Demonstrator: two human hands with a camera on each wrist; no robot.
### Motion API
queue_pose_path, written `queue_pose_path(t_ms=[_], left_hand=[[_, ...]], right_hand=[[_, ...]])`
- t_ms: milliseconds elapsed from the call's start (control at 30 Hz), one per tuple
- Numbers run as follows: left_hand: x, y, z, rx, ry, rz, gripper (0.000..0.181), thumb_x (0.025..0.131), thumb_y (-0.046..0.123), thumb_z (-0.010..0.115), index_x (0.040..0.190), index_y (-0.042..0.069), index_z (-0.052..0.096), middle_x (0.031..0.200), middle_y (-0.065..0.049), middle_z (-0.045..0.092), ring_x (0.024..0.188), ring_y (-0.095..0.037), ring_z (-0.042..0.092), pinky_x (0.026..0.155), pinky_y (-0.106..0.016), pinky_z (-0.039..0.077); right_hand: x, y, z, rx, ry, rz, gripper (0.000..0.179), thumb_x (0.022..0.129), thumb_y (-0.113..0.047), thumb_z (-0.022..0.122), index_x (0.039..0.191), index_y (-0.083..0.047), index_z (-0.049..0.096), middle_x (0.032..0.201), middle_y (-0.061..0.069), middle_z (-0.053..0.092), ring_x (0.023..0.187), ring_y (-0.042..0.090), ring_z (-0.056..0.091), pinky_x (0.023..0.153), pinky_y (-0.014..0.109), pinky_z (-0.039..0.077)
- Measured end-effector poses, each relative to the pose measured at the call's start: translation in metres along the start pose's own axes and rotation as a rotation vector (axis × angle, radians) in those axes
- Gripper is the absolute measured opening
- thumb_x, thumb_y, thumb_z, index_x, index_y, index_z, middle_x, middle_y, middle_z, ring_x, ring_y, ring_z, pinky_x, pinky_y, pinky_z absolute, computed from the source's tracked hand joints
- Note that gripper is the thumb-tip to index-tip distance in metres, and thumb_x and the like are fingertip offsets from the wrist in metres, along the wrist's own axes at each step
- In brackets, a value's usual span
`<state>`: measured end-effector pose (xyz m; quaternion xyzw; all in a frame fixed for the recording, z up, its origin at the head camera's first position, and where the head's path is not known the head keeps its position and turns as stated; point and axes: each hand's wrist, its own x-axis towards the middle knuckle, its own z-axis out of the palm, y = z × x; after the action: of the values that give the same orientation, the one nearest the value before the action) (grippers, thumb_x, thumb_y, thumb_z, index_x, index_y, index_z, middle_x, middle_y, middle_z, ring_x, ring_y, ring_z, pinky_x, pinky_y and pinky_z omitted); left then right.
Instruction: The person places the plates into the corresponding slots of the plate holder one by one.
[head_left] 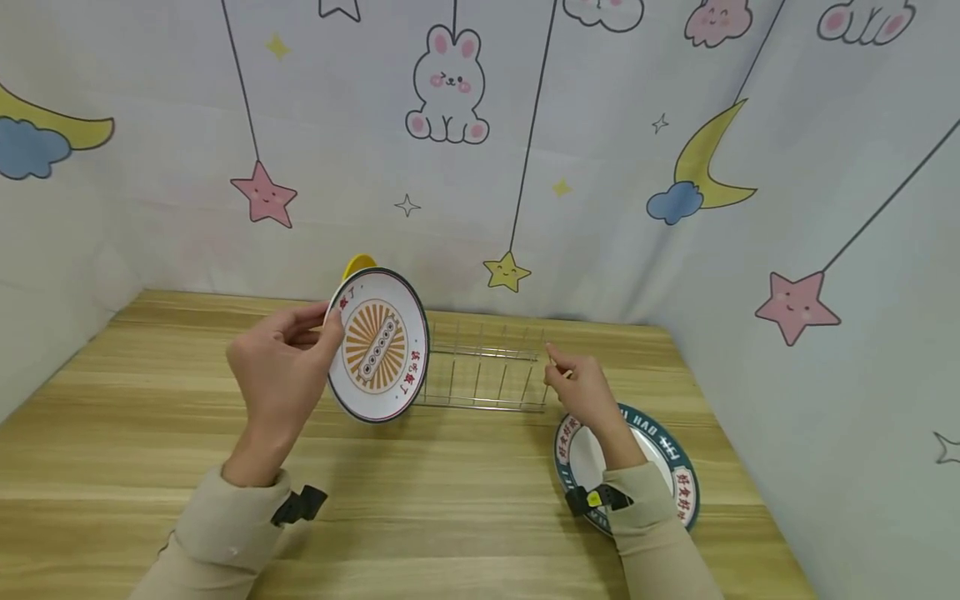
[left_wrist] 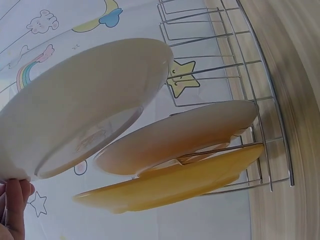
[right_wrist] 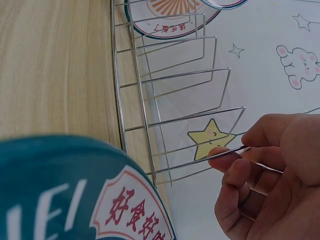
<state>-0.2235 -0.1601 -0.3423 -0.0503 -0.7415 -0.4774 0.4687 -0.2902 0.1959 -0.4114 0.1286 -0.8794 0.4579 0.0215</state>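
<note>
My left hand (head_left: 281,367) pinches the rim of a white plate (head_left: 378,346) with an orange sunburst pattern and holds it tilted on edge, above the left part of a wire dish rack (head_left: 480,408). In the left wrist view, the plate's pale underside (left_wrist: 85,105) is apart from the rack. Two dishes stand in the rack's slots there: a white plate (left_wrist: 180,135) and a yellow plate (left_wrist: 175,187). My right hand (head_left: 585,387) pinches the end wire of the rack between thumb and forefinger, as the right wrist view shows.
A large plate (head_left: 652,421) with a dark green lettered rim lies flat on the wooden table (head_left: 420,525), under my right forearm. Behind the table hangs a white curtain (head_left: 337,108) printed with stars, moons and rabbits.
</note>
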Motion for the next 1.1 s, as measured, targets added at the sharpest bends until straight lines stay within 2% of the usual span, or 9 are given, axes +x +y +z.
queue_pose_path(t_ms=[133, 300, 567, 733, 1100], left_hand=[[0.001, 0.000, 0.003, 0.021, 0.033, 0.077, 0.010, 0.081, 0.000, 0.076, 0.089, -0.006, 0.076, 0.080, -0.017, 0.073, 0.060, 0.006, 0.060, 0.058, -0.004, 0.047], [0.000, -0.003, 0.009, 0.020, 0.024, 0.145, 0.011, 0.082, 0.002, 0.074, 0.089, -0.007, 0.076, 0.081, -0.014, 0.074, 0.059, 0.002, 0.062, 0.057, -0.006, 0.049], [-0.015, -0.004, 0.027, -0.031, -0.049, 0.121, 0.012, 0.081, 0.002, 0.077, 0.093, -0.002, 0.077, 0.084, -0.014, 0.074, 0.056, -0.025, 0.068, 0.057, -0.005, 0.048], [-0.020, -0.006, 0.032, -0.025, -0.074, 0.130, 0.013, 0.082, 0.001, 0.077, 0.094, -0.003, 0.076, 0.084, -0.014, 0.074, 0.058, -0.026, 0.069, 0.059, -0.004, 0.047], [-0.026, -0.010, 0.036, -0.027, -0.118, 0.103, 0.013, 0.084, 0.003, 0.077, 0.096, -0.002, 0.077, 0.084, -0.013, 0.074, 0.061, -0.023, 0.069, 0.057, -0.005, 0.046]], right_hand=[[0.001, 0.000, 0.001, -0.003, 0.005, -0.003, 0.044, 0.103, -0.016, 0.051, 0.145, -0.005, 0.047, 0.090, 0.018, 0.064, 0.045, 0.013, 0.039, 0.039, 0.025, 0.034], [0.001, -0.002, 0.001, -0.013, 0.012, 0.004, 0.043, 0.102, -0.016, 0.051, 0.144, -0.005, 0.048, 0.089, 0.016, 0.065, 0.047, 0.014, 0.040, 0.040, 0.024, 0.035], [0.000, -0.002, 0.000, -0.003, -0.001, 0.030, 0.044, 0.103, -0.016, 0.050, 0.145, -0.005, 0.046, 0.093, 0.021, 0.065, 0.047, 0.013, 0.038, 0.040, 0.024, 0.034], [0.000, -0.001, -0.001, 0.000, -0.013, 0.033, 0.044, 0.103, -0.017, 0.049, 0.146, -0.005, 0.045, 0.094, 0.021, 0.065, 0.047, 0.014, 0.037, 0.039, 0.026, 0.033], [0.000, 0.001, -0.002, 0.000, -0.006, 0.029, 0.045, 0.102, -0.017, 0.051, 0.145, -0.006, 0.047, 0.092, 0.020, 0.064, 0.044, 0.011, 0.034, 0.038, 0.026, 0.032]])
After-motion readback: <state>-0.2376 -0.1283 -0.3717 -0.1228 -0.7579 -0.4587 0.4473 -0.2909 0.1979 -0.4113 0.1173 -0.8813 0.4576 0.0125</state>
